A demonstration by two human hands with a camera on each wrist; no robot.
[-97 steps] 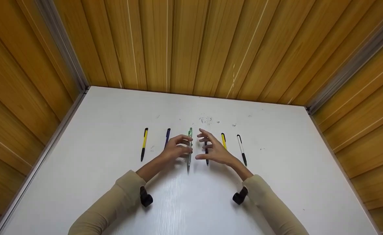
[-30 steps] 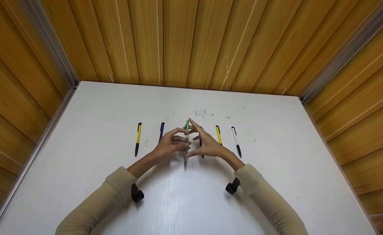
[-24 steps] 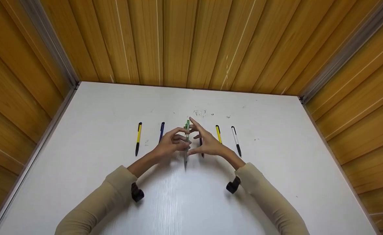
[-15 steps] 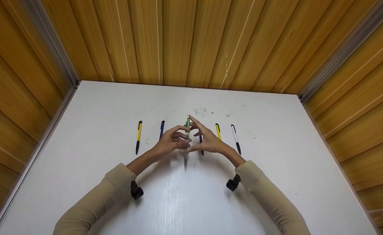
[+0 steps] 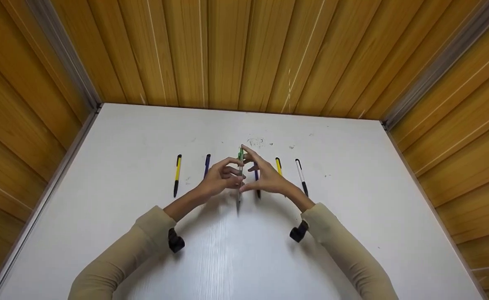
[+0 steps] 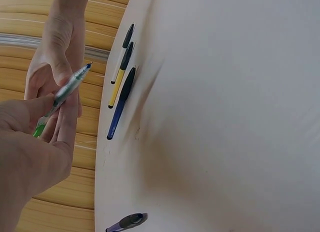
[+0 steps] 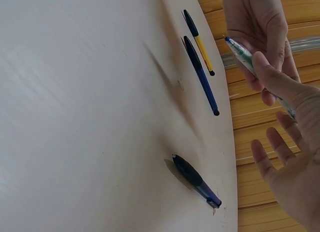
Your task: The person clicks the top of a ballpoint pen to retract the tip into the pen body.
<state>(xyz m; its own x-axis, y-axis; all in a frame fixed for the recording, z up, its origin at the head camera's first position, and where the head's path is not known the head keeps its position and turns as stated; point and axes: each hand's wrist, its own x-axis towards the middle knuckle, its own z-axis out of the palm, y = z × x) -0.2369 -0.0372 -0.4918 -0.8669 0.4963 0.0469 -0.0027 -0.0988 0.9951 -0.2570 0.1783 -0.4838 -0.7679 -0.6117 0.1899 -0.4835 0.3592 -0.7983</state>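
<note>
**Green pen [image 7: 241, 51] held above worktop [image 5: 353, 200]**

The left hand [image 5: 218, 179] pinched the pen between thumb and fingers; the right hand [image 5: 273, 180] faced it, fingers spread wide, thumb against the pen; on the surface lay a yellow pen [image 5: 178, 173] and a blue pen [image 5: 207, 164] to the left, a second blue pen [image 5: 257, 180] partly hidden by the right hand, a second yellow pen [image 5: 278, 166] and a white pen [image 5: 300, 173] to the right.
</note>
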